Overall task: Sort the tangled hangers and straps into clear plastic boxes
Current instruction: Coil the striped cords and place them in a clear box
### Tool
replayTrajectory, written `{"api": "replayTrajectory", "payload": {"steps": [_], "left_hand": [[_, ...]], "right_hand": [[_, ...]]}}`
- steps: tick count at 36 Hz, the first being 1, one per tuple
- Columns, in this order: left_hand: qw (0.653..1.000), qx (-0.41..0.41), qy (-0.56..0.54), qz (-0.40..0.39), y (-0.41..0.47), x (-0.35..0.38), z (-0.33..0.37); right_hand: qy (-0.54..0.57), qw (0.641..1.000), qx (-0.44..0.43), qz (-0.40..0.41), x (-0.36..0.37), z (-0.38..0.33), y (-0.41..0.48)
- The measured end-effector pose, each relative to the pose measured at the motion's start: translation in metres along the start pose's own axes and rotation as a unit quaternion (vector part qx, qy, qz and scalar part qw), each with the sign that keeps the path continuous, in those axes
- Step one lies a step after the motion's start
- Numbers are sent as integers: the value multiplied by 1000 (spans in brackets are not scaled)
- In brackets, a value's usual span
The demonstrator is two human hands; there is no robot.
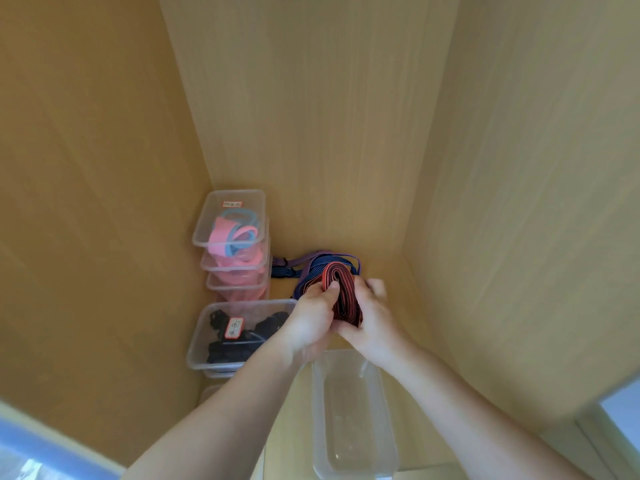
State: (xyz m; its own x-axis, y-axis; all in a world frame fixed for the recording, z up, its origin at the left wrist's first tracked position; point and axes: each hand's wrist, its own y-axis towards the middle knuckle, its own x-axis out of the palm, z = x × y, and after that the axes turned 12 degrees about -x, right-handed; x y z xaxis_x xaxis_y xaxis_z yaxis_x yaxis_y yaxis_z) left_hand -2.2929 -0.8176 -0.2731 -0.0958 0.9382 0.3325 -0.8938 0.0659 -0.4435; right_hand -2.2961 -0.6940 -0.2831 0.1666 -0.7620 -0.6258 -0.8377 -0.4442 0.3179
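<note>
two grips | left hand point(311, 318) and right hand point(374, 317) clamped on red strap roll point(341, 289) | clear box point(351, 427) near

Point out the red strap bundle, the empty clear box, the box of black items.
red strap bundle point(343, 277), head view, on the folded top loops.
empty clear box point(386, 427), head view, on its right wall.
box of black items point(202, 336), head view, on its left wall.

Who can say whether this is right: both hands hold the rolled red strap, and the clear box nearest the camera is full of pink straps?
No: the head view shows the clear box nearest the camera is empty. The left hand and right hand do hold the rolled red strap.
</note>
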Motion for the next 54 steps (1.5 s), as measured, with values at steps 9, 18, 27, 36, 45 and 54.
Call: {"api": "replayTrajectory", "payload": {"steps": [9, 18, 27, 36, 45, 54], "left_hand": [[998, 20, 55, -19, -13, -8, -13], [976, 65, 202, 54, -32, -17, -40], [917, 80, 385, 63, -64, -21, -65], [831, 115, 518, 165, -85, -46, -89], [832, 154, 508, 164, -86, -52, -100], [841, 192, 483, 152, -84, -54, -97]], "right_hand": [[-19, 999, -11, 33, 2, 6, -24], [-78, 995, -12, 65, 11, 0, -62], [-101, 992, 72, 6, 12, -18, -84], [-128, 971, 176, -99, 25, -22, -91], [-141, 955, 223, -138, 50, -24, -83], [-171, 945, 227, -164, 59, -18, -83]]}}
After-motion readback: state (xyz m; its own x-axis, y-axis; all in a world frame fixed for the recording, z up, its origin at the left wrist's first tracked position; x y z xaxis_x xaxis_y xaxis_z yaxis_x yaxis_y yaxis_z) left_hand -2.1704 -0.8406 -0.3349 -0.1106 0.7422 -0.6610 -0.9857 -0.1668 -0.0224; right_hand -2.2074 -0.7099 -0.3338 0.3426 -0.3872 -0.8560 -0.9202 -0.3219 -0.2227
